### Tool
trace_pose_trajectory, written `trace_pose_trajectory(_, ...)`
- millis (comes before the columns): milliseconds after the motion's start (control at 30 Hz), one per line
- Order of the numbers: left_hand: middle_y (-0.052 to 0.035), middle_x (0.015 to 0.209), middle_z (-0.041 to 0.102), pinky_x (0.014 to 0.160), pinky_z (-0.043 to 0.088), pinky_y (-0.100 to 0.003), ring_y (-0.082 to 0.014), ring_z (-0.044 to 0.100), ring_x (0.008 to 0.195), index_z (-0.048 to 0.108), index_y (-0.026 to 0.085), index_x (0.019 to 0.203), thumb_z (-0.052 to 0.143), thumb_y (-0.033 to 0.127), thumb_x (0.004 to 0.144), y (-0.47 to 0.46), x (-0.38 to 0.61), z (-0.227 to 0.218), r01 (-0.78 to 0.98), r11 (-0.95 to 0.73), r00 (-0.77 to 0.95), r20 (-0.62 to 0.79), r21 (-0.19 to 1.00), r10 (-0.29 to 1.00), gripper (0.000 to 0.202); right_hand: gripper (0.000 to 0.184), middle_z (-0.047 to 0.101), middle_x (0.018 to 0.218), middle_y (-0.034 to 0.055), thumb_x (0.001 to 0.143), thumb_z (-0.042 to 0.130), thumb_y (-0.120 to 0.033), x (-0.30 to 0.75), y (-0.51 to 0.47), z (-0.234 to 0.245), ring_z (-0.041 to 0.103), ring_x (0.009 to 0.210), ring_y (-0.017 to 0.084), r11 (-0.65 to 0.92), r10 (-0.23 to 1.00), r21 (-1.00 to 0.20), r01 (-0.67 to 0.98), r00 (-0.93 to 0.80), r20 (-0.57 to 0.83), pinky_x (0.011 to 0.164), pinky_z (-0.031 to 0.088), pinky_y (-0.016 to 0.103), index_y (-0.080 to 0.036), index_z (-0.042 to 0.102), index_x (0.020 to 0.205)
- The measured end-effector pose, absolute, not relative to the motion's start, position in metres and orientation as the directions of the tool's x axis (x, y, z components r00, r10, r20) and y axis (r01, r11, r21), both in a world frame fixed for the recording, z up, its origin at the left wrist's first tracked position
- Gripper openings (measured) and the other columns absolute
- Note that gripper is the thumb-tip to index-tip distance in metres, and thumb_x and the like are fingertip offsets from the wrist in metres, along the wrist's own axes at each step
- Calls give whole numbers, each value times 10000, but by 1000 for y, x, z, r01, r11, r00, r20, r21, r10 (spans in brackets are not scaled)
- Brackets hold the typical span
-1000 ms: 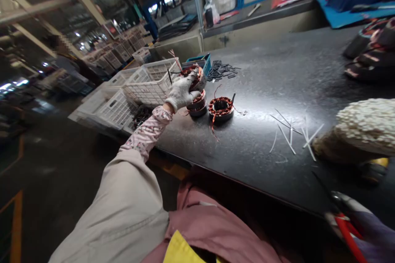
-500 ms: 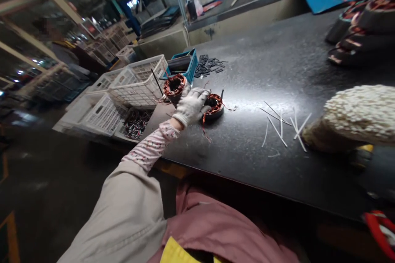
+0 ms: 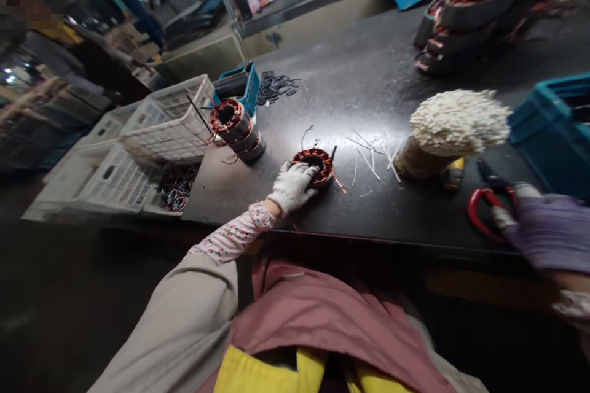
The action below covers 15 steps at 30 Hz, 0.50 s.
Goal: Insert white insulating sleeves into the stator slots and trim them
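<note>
My left hand [image 3: 292,184], in a white knit glove, grips the rim of a copper-wound stator [image 3: 318,166] lying on the black table [image 3: 369,86]. A stack of similar wound stators [image 3: 235,126] stands apart to its left near the table's corner. My right hand [image 3: 544,233], in a purple glove, is at the table's front right edge, closed around the red-handled cutters [image 3: 486,209]. Several thin white strips [image 3: 373,156] lie scattered just right of the held stator.
A round bundle of white sleeves [image 3: 454,123] stands mid-table. A blue bin [image 3: 553,129] is at the right, a small blue tray [image 3: 242,83] and black pieces [image 3: 276,85] at the back left. White crates [image 3: 152,129] sit left of the table. More stators [image 3: 474,12] are piled far right.
My left hand set one stator onto the stack at the left, then came over to the single stator and took hold of it. The right hand with the cutters has come into view.
</note>
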<state>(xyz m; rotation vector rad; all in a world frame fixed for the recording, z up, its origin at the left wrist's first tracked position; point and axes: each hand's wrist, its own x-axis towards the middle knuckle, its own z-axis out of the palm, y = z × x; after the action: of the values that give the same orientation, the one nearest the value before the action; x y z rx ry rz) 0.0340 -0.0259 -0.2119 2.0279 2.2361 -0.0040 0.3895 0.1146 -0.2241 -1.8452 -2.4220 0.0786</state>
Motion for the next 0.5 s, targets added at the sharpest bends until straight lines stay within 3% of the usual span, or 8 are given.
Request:
trace_pose_trajectory(100,-121,1455,502,1167,341,-351,-230,453,1366,462,138,1417,621,307,873,-36,45,-213,969,174,-167,-51,177,985,591,335,699,1051,232,867,554,-346,359,75,-234,675,771,265,607,791,-63,792,-594,147,544,353,340,-161,686,1112)
trace_pose_trajectory(167,-106,1414,552,1110,416,-316,-226,533,1298,412,151,1458,625,311,873,-40,46,-207,956,190,-177,-80,223,981,643,400,647,1251,175,889,524,-312,321,51,-238,686,907,246,793,609,-191,578,-752,252,575,426,301,-189,640,1252)
trace_pose_trajectory(267,-77,1288,654,986,519,-345,-253,648,1145,318,205,1515,634,316,864,-41,44,-195,961,193,-162,-160,200,974,733,420,570,1378,141,899,521,-296,255,41,-244,675,1010,246,853,493,-364,375,-807,324,674,516,302,-200,617,1297)
trace_pose_trajectory(333,-78,1244,680,950,539,-374,-277,671,1102,333,221,1510,633,271,853,-42,40,-190,972,173,-142,-192,157,971,724,357,582,1364,141,861,577,-287,223,49,-247,648,1095,267,810,479,-529,251,-804,353,813,544,349,-174,680,1184)
trace_pose_trajectory(400,-82,1263,672,979,525,-369,-268,660,1131,406,215,1472,612,190,847,-42,32,-189,976,117,-81,-195,185,977,659,253,688,1182,129,857,581,-303,204,61,-248,669,1038,245,644,586,-746,172,-737,336,864,547,362,-160,719,1013)
trace_pose_trajectory(500,-88,1266,671,1009,503,-304,-204,652,1146,504,149,1388,554,83,846,-40,16,-191,913,10,80,-204,408,976,549,279,703,732,57,896,522,-388,193,72,-245,659,634,152,128,847,-985,114,-529,49,609,557,275,-161,684,878)
